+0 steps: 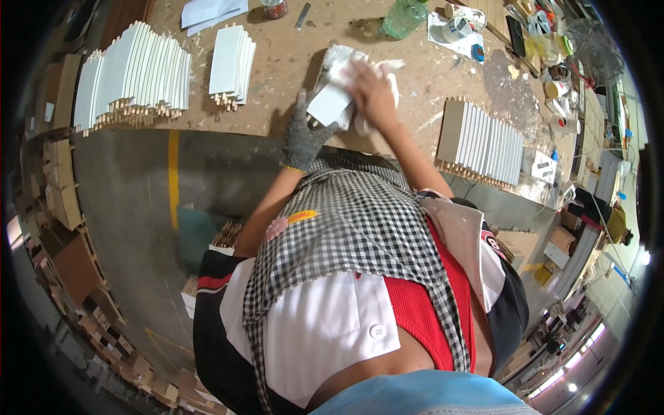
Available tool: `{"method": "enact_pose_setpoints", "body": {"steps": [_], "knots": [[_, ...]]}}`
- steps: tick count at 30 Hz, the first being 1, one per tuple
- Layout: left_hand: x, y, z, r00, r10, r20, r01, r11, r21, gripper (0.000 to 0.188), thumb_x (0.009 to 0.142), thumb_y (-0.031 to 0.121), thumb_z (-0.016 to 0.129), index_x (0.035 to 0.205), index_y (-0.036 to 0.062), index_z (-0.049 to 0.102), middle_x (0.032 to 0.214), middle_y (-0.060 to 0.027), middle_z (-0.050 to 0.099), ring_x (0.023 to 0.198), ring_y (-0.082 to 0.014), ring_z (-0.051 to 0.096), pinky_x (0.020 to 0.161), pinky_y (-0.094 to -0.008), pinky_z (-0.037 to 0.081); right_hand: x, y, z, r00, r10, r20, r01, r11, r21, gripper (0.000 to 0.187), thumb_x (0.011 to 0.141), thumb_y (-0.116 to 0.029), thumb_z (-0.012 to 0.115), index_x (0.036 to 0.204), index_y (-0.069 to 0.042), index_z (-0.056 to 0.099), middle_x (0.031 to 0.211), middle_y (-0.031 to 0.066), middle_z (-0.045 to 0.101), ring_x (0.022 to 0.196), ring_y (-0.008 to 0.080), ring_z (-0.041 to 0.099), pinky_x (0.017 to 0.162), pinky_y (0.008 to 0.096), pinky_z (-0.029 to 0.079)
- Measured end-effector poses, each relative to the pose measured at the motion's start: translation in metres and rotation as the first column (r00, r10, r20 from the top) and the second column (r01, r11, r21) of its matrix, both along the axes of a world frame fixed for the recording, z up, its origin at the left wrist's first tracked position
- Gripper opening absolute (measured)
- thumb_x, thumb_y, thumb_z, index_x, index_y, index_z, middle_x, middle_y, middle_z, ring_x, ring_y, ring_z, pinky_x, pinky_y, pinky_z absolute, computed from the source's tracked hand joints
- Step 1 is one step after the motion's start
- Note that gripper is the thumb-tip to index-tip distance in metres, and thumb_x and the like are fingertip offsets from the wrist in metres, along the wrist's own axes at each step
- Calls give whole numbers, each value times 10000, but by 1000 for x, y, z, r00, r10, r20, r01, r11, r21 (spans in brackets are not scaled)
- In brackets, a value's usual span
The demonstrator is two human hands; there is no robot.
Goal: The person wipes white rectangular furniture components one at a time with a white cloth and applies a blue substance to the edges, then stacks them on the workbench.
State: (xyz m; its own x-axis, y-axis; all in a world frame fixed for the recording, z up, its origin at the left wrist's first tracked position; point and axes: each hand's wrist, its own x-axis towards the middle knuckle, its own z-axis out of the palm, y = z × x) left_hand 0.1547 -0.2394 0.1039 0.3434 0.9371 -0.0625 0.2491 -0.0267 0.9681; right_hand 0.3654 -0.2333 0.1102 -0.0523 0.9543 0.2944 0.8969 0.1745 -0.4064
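Note:
A white painted board (328, 106) with wooden dowel pegs at its near end lies at the table's front edge, tilted. My left hand (304, 138), in a dark grey knit glove, grips its near end with thumb and fingers on either side. My bare right hand (373, 93) presses a crumpled white cloth (387, 72) against the board's far part; its fingers are blurred by motion. Beneath the cloth and board shows a paint-smeared whitish support (340, 55), mostly covered. To the left stands a small stack of similar white boards (230, 61).
A larger row of white boards (131, 72) fills the far left, and another stack (477, 142) stands at the right. A green bottle (404, 17), a jar (274, 7), papers (213, 12) and cups (456, 29) sit farther back on the stained table (277, 52).

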Motion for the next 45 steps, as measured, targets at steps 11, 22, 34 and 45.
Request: {"method": "enact_pose_setpoints", "body": {"steps": [11, 22, 34, 45], "knots": [[5, -1, 9, 947, 72, 313, -20, 986, -167, 1086, 729, 204, 868, 1526, -15, 162, 1394, -208, 494, 1247, -285, 523, 1025, -407, 460, 5, 3, -3, 989, 98, -107, -92, 994, 63, 255, 823, -122, 680, 1077, -119, 689, 1377, 90, 567, 1280, 302, 520, 1009, 444, 446], [-8, 7, -11, 985, -38, 171, 51, 996, -73, 1013, 784, 220, 832, 1517, -20, 174, 1370, -202, 536, 1208, -308, 563, 1009, -418, 465, -33, -53, 12, 949, 278, 146, -276, 961, -32, 472, 909, -180, 556, 1379, -206, 535, 1480, 10, 468, 1335, 226, 465, 1058, 420, 374], [-80, 53, 28, 920, 323, 220, -364, 915, 177, 906, 766, 114, 826, 1489, 8, 291, 1309, -174, 533, 1169, -260, 554, 964, -380, 515, 135, -38, 20, -131, -329, -935, 404, 844, -353, 360, 1025, -234, 491, 1273, 13, 574, 1117, 90, 664, 957, 186, 652, 814, 321, 535], [-104, 97, 51, 547, 673, -498, -2, 596, 803, 966, 737, 341, 842, 1471, 18, 302, 1470, -278, 354, 1349, -429, 362, 1065, -559, 366, 110, -150, 119, -597, 116, -794, 58, 993, 102, 680, 982, -583, 414, 1409, -55, 452, 1292, 193, 589, 1103, 399, 613, 930, 627, 478]]}}
